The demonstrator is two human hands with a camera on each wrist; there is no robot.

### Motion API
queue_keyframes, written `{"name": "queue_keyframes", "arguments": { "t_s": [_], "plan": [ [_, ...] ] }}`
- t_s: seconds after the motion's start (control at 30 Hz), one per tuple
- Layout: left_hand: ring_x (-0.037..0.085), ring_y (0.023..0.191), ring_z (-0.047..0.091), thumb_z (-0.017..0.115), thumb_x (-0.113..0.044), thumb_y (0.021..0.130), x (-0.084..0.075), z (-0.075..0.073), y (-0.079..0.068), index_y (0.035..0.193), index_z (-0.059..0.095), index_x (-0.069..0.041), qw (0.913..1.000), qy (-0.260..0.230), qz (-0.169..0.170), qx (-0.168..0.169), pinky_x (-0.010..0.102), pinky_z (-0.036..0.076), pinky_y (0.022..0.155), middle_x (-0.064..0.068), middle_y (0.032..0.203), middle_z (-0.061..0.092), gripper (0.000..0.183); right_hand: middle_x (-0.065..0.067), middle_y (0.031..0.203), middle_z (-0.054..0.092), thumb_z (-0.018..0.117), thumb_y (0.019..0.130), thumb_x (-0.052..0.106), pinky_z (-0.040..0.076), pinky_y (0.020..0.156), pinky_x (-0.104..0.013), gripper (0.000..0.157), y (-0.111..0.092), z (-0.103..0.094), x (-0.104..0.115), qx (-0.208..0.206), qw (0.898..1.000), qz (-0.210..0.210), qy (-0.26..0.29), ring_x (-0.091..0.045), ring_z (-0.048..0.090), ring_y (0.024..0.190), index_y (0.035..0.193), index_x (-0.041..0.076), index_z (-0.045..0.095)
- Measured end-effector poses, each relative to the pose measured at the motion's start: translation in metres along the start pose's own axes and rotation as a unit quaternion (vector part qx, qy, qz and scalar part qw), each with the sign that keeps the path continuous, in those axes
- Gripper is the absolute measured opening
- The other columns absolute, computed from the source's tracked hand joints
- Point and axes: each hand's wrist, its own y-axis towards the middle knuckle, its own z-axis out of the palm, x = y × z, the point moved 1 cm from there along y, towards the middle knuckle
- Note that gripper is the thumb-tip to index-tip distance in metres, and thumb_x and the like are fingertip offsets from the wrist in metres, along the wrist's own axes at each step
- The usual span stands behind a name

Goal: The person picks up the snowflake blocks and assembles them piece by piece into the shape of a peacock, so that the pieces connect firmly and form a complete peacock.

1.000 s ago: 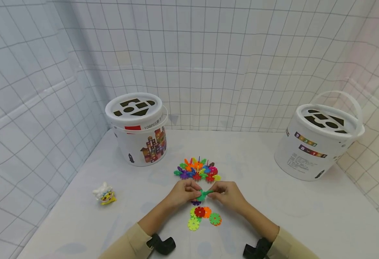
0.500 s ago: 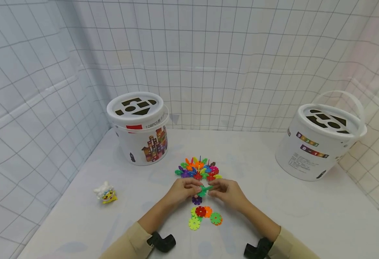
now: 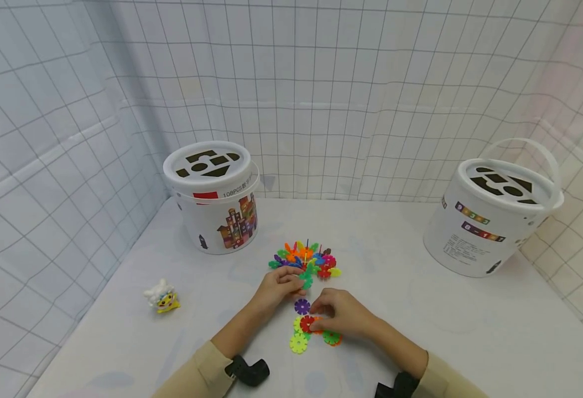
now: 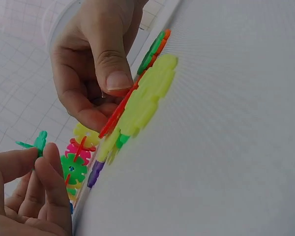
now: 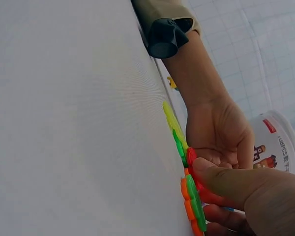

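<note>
Thumb and fingers of my left hand point(image 3: 275, 290) pinch two joined green snowflake discs point(image 4: 41, 141), one set crosswise to the other. They are held up in front of a colourful cluster of joined discs point(image 3: 301, 254). Nearer the body, my right hand point(image 3: 343, 315) pinches a red snowflake disc point(image 3: 306, 324) by its edge, low over the loose discs. Below and around it lie yellow discs point(image 3: 298, 344) and an orange one partly hidden by the fingers. A green disc point(image 3: 331, 338) rests on another orange disc at the right. A purple disc point(image 3: 302, 307) lies flat between the hands.
A white lidded bucket point(image 3: 214, 210) stands at the back left, another white bucket point(image 3: 485, 221) with a raised handle at the back right. A small white and yellow toy figure point(image 3: 162, 297) sits at the left. Grid-patterned cloth point(image 3: 321, 99) surrounds the white table point(image 3: 396, 249).
My right hand has left the green discs, come down toward the body and taken hold of the red disc. My left hand has moved slightly away and left, still holding the green discs.
</note>
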Motion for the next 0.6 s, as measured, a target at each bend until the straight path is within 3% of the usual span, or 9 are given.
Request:
{"name": "queue_keyframes", "arguments": {
  "t_s": [0.27, 0.6],
  "plan": [
    [0.012, 0.074, 0.068, 0.062, -0.004, 0.094, 0.0006, -0.0007, 0.0002, 0.115, 0.056, 0.010, 0.9999, 0.000, 0.005, -0.015, 0.021, 0.054, 0.068, 0.004, 0.084, 0.070, 0.026, 0.010, 0.081, 0.056, 0.079, 0.083, 0.024, 0.044, 0.063, -0.021, 0.012, -0.0002, 0.0032, 0.0000, 0.016, 1.000, -0.007, 0.019, -0.006, 0.048, 0.073, 0.088, 0.016, 0.071],
    [0.012, 0.071, 0.066, 0.062, -0.002, 0.093, 0.0009, 0.0018, 0.0012, 0.107, 0.056, 0.009, 0.9995, -0.016, 0.007, -0.026, 0.019, 0.053, 0.065, 0.003, 0.079, 0.068, 0.019, 0.011, 0.092, 0.059, 0.076, 0.087, 0.028, 0.044, 0.072, -0.022, 0.020, 0.0019, 0.0103, 0.0081, 0.011, 0.999, -0.035, -0.001, -0.006, 0.050, 0.083, 0.103, 0.016, 0.073]
  ]
}}
